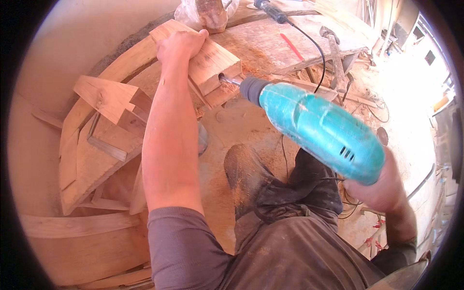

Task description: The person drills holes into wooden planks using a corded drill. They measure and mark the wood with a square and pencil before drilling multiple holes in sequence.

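My left hand (180, 47) lies over the top of a thick pale wooden block (215, 60), its fingers curled over the far edge and holding it on the workbench. In my right hand (379, 191) is the rear grip of a teal power drill (319, 128); most of those fingers are hidden behind its body. The drill's black chuck (253, 90) points left, and its metal bit (231, 80) reaches into a dark hole in the block's near end. Sawdust lies about the block.
Cut wooden pieces (108, 99) lie left of my forearm on the workbench (77, 188). Toward the back are a hammer (334, 58), a red pencil-like stick (292, 47), a black corded tool (271, 12) and a plastic-wrapped bundle (203, 14). A cable trails down near my knees.
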Available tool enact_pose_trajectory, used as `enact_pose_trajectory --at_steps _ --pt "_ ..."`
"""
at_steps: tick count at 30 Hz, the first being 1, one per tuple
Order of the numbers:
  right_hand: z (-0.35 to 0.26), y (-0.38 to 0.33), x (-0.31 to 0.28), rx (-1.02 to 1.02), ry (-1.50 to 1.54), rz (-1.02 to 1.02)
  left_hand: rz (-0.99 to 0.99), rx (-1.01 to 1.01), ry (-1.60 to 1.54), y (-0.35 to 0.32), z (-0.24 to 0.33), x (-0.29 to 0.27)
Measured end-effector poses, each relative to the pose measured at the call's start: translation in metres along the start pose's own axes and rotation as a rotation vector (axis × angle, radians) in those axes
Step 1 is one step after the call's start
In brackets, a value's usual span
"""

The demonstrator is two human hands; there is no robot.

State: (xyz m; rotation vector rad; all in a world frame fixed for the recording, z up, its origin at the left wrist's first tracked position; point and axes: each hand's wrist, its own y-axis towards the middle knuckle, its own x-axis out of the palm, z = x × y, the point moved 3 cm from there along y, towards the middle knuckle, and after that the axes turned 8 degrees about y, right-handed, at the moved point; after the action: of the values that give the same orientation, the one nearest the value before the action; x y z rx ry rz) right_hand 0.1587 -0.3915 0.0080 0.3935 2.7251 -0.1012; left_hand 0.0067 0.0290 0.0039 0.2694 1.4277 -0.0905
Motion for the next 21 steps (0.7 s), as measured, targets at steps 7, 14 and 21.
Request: enact_pose_trajectory --at_steps 7,14,21 --pt "0.072 -0.015 0.042 -0.042 0.152 0.090 0.026 -0.065 -0.005 -0.002 0.001 0.000" --pt "0.139 -0.005 0.077 -0.061 0.205 0.063 0.055 -0.034 0.006 0.013 -0.004 0.008" --pt "0.107 -0.006 0.063 -0.068 0.214 0.141 0.033 -0.049 0.015 0.005 0.000 0.000"
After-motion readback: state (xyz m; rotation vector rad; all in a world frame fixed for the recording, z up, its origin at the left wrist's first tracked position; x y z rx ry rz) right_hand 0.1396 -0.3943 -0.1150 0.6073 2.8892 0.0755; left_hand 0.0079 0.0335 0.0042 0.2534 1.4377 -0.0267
